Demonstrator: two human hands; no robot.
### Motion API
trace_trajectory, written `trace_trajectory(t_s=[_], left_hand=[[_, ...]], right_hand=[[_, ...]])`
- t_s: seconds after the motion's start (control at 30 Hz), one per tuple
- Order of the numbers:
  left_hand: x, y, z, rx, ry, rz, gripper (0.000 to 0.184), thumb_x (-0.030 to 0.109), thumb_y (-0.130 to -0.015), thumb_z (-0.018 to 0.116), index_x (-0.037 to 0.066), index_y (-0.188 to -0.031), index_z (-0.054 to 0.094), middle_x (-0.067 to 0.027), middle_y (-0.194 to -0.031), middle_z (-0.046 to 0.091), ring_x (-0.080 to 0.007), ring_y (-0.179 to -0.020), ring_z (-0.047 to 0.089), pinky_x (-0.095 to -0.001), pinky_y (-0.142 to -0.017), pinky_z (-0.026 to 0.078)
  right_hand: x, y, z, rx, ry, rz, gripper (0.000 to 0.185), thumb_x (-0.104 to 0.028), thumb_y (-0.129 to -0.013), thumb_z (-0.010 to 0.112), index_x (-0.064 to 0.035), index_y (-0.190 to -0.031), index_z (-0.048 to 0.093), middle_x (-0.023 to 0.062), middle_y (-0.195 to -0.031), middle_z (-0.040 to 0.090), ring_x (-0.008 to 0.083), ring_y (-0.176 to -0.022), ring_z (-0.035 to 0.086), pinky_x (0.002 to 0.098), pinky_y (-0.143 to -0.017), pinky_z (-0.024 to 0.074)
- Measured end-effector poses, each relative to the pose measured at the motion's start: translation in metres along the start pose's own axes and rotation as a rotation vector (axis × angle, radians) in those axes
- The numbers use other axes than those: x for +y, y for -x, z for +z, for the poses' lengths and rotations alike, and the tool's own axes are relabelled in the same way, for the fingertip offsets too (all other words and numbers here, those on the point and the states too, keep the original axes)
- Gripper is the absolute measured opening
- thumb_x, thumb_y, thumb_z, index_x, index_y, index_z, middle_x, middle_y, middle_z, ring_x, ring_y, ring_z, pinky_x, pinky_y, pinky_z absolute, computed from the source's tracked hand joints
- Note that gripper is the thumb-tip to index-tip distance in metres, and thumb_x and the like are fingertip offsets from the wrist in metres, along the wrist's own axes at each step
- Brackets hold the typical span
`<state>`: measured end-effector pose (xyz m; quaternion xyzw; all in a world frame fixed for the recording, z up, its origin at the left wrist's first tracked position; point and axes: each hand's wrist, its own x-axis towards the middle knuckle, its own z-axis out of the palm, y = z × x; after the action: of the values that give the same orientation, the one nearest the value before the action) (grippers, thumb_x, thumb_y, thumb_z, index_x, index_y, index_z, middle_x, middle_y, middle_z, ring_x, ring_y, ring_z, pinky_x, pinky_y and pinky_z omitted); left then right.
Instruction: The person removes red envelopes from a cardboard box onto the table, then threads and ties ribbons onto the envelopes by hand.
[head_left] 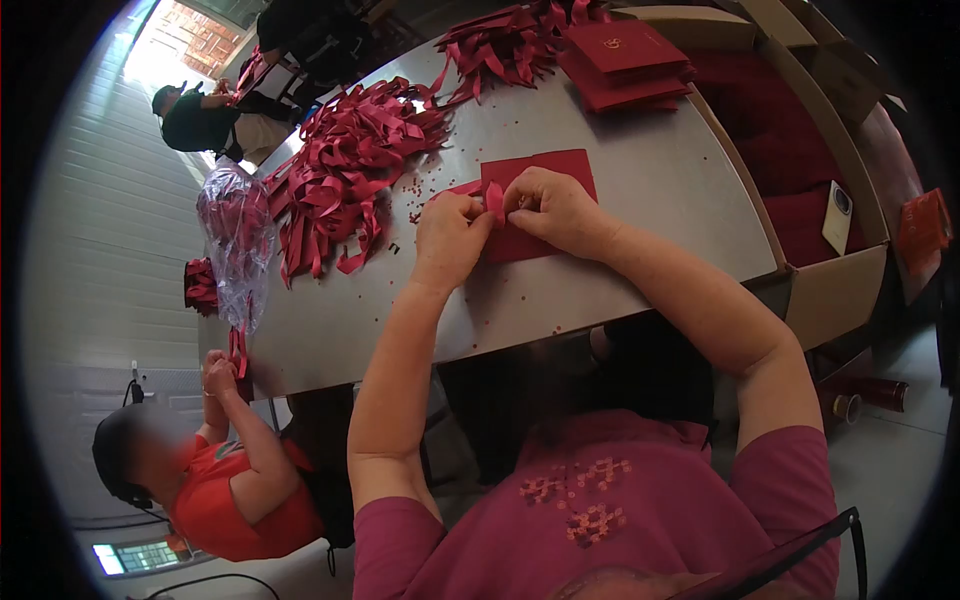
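A flat red paper bag (560,175) lies on the metal table before me, its lower part under my hands. Over its left side, a short length of red ribbon (494,200) stands up between my two hands. My left hand (452,235) pinches the ribbon from the left, thumb and fingers together. From the right, my right hand (556,212) closes its thumb and forefinger at the same ribbon. The fingers hide part of the ribbon, so I cannot make out whether it is knotted.
A heap of red ribbons (350,150) covers the table's left side. Stacked red bags (625,60) lie at the back, near an open cardboard box (740,165) holding red material and a phone (837,218). A co-worker in red (240,490) sits at the left, by a plastic bag (235,235).
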<state>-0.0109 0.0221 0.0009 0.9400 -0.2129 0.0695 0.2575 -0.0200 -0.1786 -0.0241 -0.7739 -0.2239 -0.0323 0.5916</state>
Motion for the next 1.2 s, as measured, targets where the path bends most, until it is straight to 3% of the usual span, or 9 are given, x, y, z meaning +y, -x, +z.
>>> trace_trajectory(t_s=[0.07,0.1,0.17,0.2,0.37,0.47,0.53,0.63,1.2], left_hand=[[-0.003,-0.006,-0.001,-0.064,0.218,-0.199,0.014,0.013,-0.083,0.066,0.001,-0.089,0.07,-0.01,-0.084,0.067,-0.0244,-0.077,0.062,-0.0347,-0.073,0.047],[0.001,-0.009,-0.006,-0.067,0.215,-0.195,0.014,0.013,-0.083,0.066,0.001,-0.089,0.07,-0.01,-0.084,0.067,-0.0244,-0.077,0.062,-0.0347,-0.073,0.047],[0.017,-0.016,-0.028,-0.214,0.787,-0.386,0.014,0.01,-0.082,0.064,0.001,-0.092,0.07,-0.0026,-0.084,0.067,-0.0131,-0.076,0.06,-0.0288,-0.07,0.046],[0.017,-0.018,-0.037,-0.247,0.811,-0.362,0.019,0.005,-0.083,0.061,0.0,-0.099,0.068,0.0012,-0.091,0.065,-0.0069,-0.082,0.059,-0.024,-0.074,0.047],[0.04,-0.02,-0.057,-0.302,0.887,-0.217,0.025,0.0,-0.083,0.059,0.0,-0.107,0.065,-0.001,-0.099,0.065,-0.0079,-0.087,0.061,-0.0225,-0.083,0.048],[0.04,-0.021,-0.054,-0.322,0.909,-0.213,0.027,0.0,-0.083,0.06,-0.001,-0.11,0.064,-0.0016,-0.101,0.065,-0.0081,-0.088,0.061,-0.0219,-0.083,0.049],[0.041,-0.021,-0.053,-0.35,0.94,-0.23,0.027,0.0,-0.084,0.061,0.0,-0.111,0.064,-0.0018,-0.1,0.065,-0.0085,-0.087,0.061,-0.0219,-0.081,0.05],[0.043,-0.02,-0.051,-0.333,0.906,-0.215,0.025,-0.001,-0.086,0.059,0.0,-0.111,0.064,-0.0025,-0.1,0.066,-0.0096,-0.089,0.062,-0.0226,-0.081,0.051],[0.048,-0.014,-0.045,-0.284,0.911,-0.217,0.036,-0.006,-0.082,0.055,-0.001,-0.118,0.061,-0.0041,-0.101,0.067,-0.0099,-0.093,0.06,-0.0242,-0.085,0.048]], right_hand=[[0.001,-0.001,-0.001,0.012,-0.082,0.033,0.01,-0.001,-0.082,0.066,-0.0031,-0.092,0.065,0.0046,-0.092,0.058,0.0123,-0.084,0.059,0.0268,-0.076,0.049],[0.004,-0.002,-0.001,0.026,-0.161,0.022,0.009,-0.001,-0.084,0.065,-0.0033,-0.092,0.065,0.0031,-0.093,0.058,0.0109,-0.085,0.058,0.0263,-0.077,0.0489],[0.006,-0.005,-0.002,0.041,-0.244,0.008,0.008,-0.001,-0.085,0.065,-0.0034,-0.093,0.064,0.0015,-0.094,0.058,0.0096,-0.086,0.058,0.0258,-0.077,0.0487],[0.006,-0.006,-0.004,0.062,-0.263,-0.019,0.008,-0.001,-0.086,0.065,-0.0034,-0.093,0.064,0.001,-0.096,0.058,0.0089,-0.087,0.057,0.0251,-0.078,0.0484],[-0.009,-0.007,-0.014,0.135,-0.36,-0.047,0.007,-0.003,-0.086,0.067,-0.004,-0.093,0.064,0.0007,-0.093,0.06,0.0071,-0.084,0.058,0.023,-0.074,0.0483],[-0.021,-0.004,-0.018,0.122,-0.334,0.083,0.008,-0.005,-0.087,0.069,-0.0048,-0.093,0.063,0.0006,-0.084,0.061,0.0056,-0.072,0.058,0.0209,-0.064,0.0476],[-0.024,-0.004,-0.02,0.066,-0.484,0.139,0.013,-0.008,-0.087,0.071,-0.0055,-0.093,0.061,0.0009,-0.077,0.063,0.0054,-0.061,0.058,0.0196,-0.053,0.0449],[-0.031,-0.004,-0.029,0.012,-0.473,0.211,0.018,-0.009,-0.085,0.073,-0.006,-0.094,0.058,0.0022,-0.078,0.066,0.0065,-0.06,0.061,0.0195,-0.048,0.0436],[-0.028,-0.005,-0.022,0.094,-0.598,0.299,0.025,-0.007,-0.079,0.076,-0.0073,-0.095,0.057,0.0023,-0.079,0.066,0.0084,-0.066,0.064,0.0205,-0.05,0.0428]])
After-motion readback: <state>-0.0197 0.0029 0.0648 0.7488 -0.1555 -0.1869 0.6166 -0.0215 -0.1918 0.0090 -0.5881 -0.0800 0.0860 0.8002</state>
